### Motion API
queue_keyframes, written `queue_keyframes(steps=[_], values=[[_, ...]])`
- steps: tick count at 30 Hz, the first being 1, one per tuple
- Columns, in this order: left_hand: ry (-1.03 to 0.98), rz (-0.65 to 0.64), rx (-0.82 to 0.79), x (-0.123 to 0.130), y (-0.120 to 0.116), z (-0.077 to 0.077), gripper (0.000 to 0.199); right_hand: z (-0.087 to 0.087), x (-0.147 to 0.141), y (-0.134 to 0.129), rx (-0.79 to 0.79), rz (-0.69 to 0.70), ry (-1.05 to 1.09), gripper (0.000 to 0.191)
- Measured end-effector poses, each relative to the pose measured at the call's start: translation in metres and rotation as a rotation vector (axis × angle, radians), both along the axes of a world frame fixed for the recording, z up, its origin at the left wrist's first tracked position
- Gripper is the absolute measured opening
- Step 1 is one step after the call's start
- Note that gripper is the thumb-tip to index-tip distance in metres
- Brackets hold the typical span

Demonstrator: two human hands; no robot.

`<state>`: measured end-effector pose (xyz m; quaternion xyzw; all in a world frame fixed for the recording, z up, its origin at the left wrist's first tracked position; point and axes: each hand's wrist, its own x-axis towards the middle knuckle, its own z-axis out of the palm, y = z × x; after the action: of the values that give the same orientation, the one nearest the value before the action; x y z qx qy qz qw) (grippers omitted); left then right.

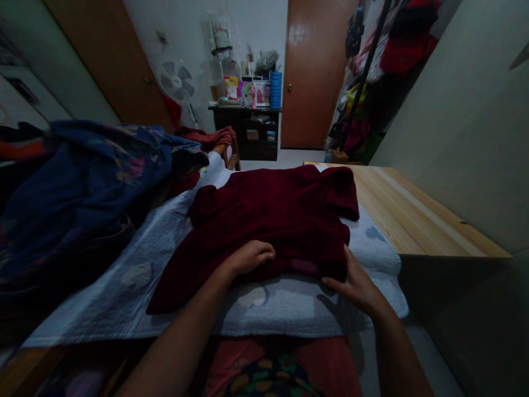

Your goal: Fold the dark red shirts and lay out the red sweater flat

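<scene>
A dark red top [268, 209] lies spread on a pale blue quilted cloth [289, 309], one sleeve jutting out at the far right and its fabric fanning toward the near left. My left hand [250, 257] rests on its near middle part, fingers curled in with the thumb against them on the fabric. At the top's near right corner is my right hand [357, 284]. Its thumb is stretched apart from the fingers, which lie along the side edge of the fabric. The fingers' far side is partly hidden.
A heap of clothes with a blue flowered piece [103, 176] lies on the left. To the right is a wooden board [413, 215] by the wall. Behind stand a dark cabinet [248, 135], a fan [177, 82] and a wooden door [314, 71]. Clothes [407, 52] hang at the far right.
</scene>
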<state>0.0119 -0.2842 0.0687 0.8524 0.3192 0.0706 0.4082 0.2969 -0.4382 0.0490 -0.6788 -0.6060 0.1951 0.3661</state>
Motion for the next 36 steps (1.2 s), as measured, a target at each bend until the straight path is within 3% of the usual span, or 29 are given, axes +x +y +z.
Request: queue_keyframes(steps=[3, 5, 9, 11, 16, 23, 26, 29, 32, 36], values=[[0.05, -0.052, -0.026, 0.0, -0.001, 0.011, 0.021, -0.004, -0.01, 0.001, 0.0, -0.016, -0.161, 0.107], [0.105, -0.089, 0.039, 0.001, -0.01, 0.014, 0.015, -0.008, -0.016, 0.003, 0.025, -0.065, -0.217, 0.105], [0.262, -0.013, 0.365, 0.005, -0.035, 0.003, 0.042, -0.012, -0.019, 0.008, 0.037, -0.121, -0.226, 0.096], [0.283, 0.043, 0.433, 0.003, -0.04, -0.006, 0.04, -0.009, -0.016, 0.011, 0.001, -0.168, -0.161, 0.091], [0.087, 0.162, 0.27, -0.011, -0.021, -0.01, 0.047, 0.006, -0.009, 0.015, 0.021, -0.229, 0.254, 0.067], [-0.271, 0.208, -0.014, -0.023, 0.011, 0.0, 0.04, 0.025, -0.033, 0.017, 0.208, -0.246, 1.097, 0.061], [-0.278, 0.207, -0.081, -0.022, 0.018, -0.005, 0.036, 0.024, -0.049, 0.016, 0.141, -0.183, 1.3, 0.049], [-0.23, 0.187, -0.102, -0.019, 0.018, -0.01, 0.034, 0.015, -0.062, 0.016, 0.016, -0.066, 1.343, 0.052], [-0.129, 0.164, 0.024, -0.014, 0.007, -0.012, 0.031, 0.008, -0.071, 0.018, -0.062, 0.02, 1.262, 0.058], [-0.006, 0.272, 0.423, -0.003, -0.022, -0.012, 0.026, 0.009, -0.076, 0.021, -0.107, -0.007, 1.315, 0.056]])
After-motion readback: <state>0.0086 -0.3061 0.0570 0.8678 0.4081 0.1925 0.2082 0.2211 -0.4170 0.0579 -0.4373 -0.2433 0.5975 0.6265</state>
